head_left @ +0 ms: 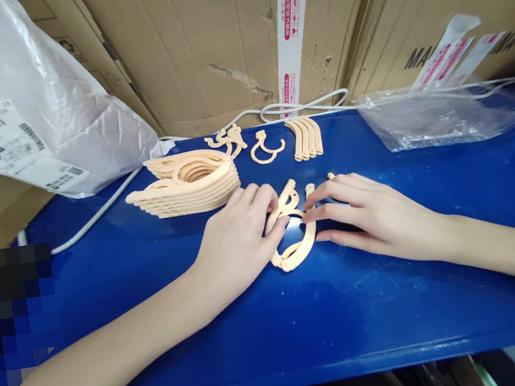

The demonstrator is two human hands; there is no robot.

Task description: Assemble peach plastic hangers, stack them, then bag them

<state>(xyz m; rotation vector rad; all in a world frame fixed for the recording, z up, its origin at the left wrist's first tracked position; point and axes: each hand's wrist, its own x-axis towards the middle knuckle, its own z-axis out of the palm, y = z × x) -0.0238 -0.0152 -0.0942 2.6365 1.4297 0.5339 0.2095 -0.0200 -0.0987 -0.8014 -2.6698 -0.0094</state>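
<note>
My left hand [238, 231] is closed on the left side of a cream plastic folding hanger [295, 258], thumb and fingers pinching it against the blue tabletop. From the right, my right hand [366, 216] reaches over the hanger's curved arm [310, 236]; its fingertips lie across the arm and the thumb is at its outer edge. A small cream piece [330, 175] shows just behind my right fingers, mostly hidden. Left of the hands lies a neat stack of cream hanger bodies [190, 189].
Behind the hands lie several loose hooks [225, 138], a hook with a ring [266, 148] and several curved arms [305, 138] in a row. A clear plastic bag [438, 116], white cable [98, 215], white parcel bag [73, 110] and cardboard boxes [199, 48] line the back.
</note>
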